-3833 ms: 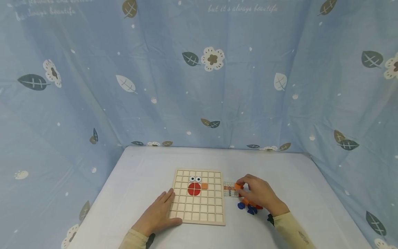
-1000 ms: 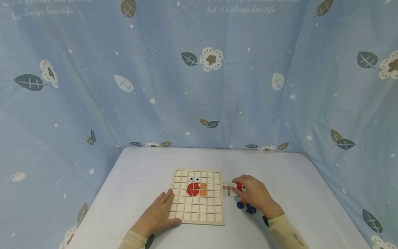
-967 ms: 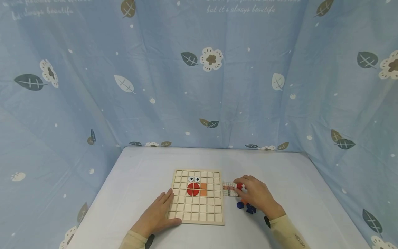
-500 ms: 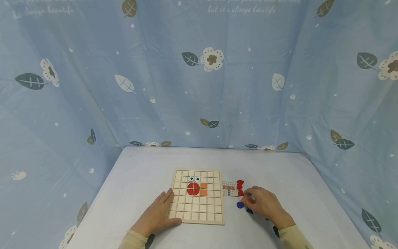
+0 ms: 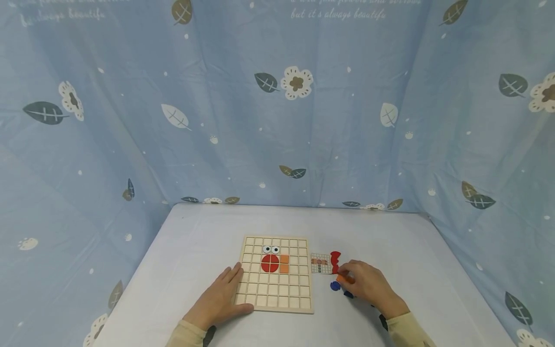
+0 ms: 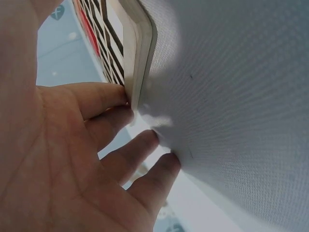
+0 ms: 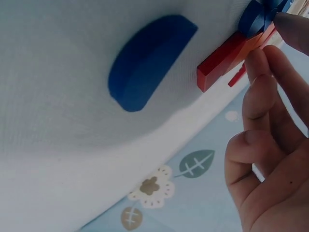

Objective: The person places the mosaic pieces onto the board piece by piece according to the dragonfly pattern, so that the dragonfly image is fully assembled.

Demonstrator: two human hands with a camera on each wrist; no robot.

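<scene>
My left hand [image 5: 218,299] rests along the left edge of the wooden grid board [image 5: 297,291], fingers extended and thumb at the front edge. In the left wrist view, fingertips [image 6: 118,94] touch the board's side and others reach the tablecloth. On the board sit two eye tiles [image 5: 271,249], a red circle [image 5: 266,260] made of quarter pieces and two orange squares [image 5: 284,263]. Right of the board, my right hand [image 5: 368,284] pinches an orange block [image 5: 340,278] between thumb and fingers, low among the loose pieces. The palm hides some of those pieces.
A small printed pattern card [image 5: 320,270] lies against the board's right side. Red scalloped pieces [image 5: 334,260] overlap its right edge. Loose blue pieces [image 5: 335,286] lie nearby. Close to the right wrist are a blue half-round piece [image 7: 145,63] and a red block [image 7: 215,67].
A second orange square has appeared on the board below the first. My right hand has moved from over the card and red pieces nearer and rightward to the orange block. The left hand stays put.
</scene>
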